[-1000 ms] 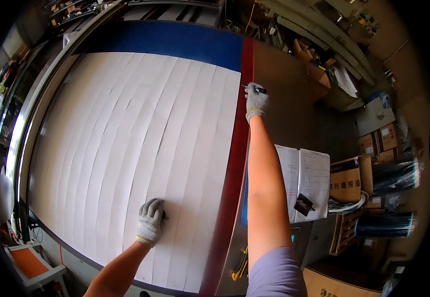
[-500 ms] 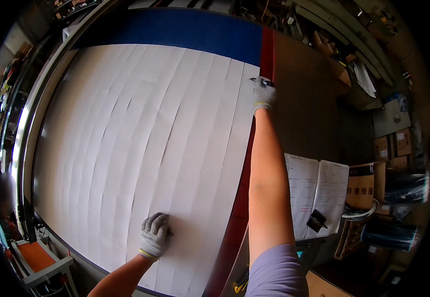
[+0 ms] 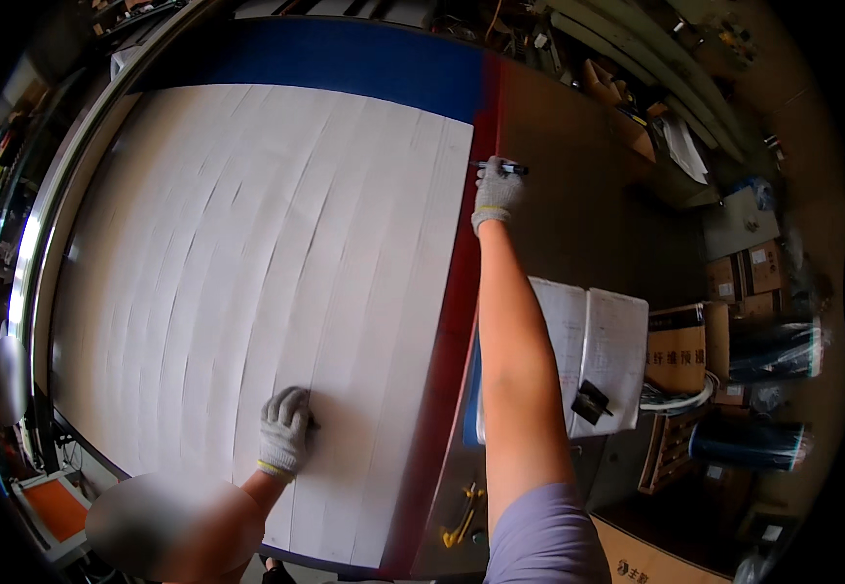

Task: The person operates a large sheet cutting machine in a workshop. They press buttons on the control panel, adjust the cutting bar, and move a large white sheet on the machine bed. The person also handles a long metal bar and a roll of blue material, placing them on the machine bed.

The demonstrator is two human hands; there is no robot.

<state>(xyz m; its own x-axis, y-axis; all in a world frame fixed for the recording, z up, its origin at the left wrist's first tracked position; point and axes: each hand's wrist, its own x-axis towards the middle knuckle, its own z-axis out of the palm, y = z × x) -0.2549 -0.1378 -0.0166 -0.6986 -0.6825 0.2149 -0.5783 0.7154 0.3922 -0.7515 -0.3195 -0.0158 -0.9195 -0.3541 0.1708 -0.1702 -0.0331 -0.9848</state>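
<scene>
My left hand (image 3: 284,433), in a grey knitted glove, rests on the lower part of a large white sheet (image 3: 247,234). Its fingers are bent and a little apart, with nothing visible in them. Long creases or seams run along the sheet. My right arm reaches far forward, and the gloved right hand (image 3: 496,195) is closed around a thin black pen (image 3: 512,168). That hand is over the red strip (image 3: 461,253) along the sheet's right edge, the pen's tip pointing left toward the sheet.
Blue surface (image 3: 345,58) borders the sheet's far end. A metal rail (image 3: 38,214) runs along the left. Right of my arm lie an open paper booklet (image 3: 617,341) with a black clip (image 3: 591,401), and a cardboard box (image 3: 676,350). Yellow-handled tool (image 3: 463,521) lies near the front.
My right hand has shifted right, off the sheet's edge and onto the red strip, still holding the pen. My left hand stays on the sheet. The whole view has shifted slightly.
</scene>
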